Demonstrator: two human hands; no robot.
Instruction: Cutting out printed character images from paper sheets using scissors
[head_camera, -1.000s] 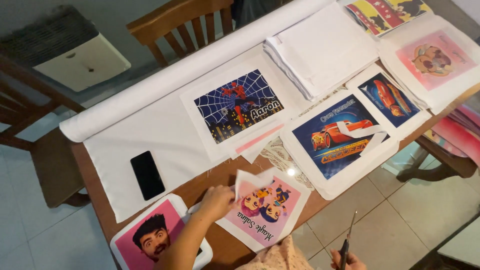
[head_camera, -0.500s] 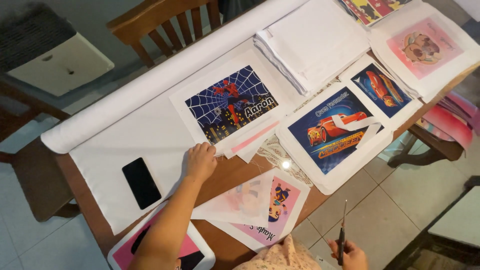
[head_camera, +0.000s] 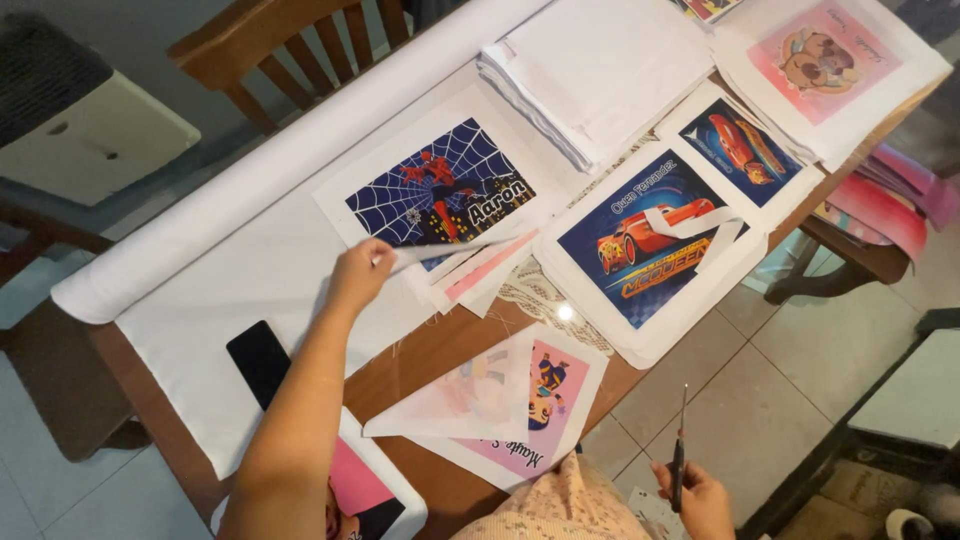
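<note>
Left hand (head_camera: 360, 275) pinches a thin white strip (head_camera: 450, 250) over the blue web print (head_camera: 440, 190) on the worktop (head_camera: 440, 345). Right hand (head_camera: 695, 495) is closed around scissors (head_camera: 680, 450), blades up, beyond the worktop edge, above the floor.

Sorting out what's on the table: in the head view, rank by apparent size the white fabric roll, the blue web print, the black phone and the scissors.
1. White fabric roll, the longest, spanning the table.
2. Blue web print.
3 and 4. Black phone and scissors in the right hand: unsure, since the scissors are nearer the camera and seen edge-on.
</note>
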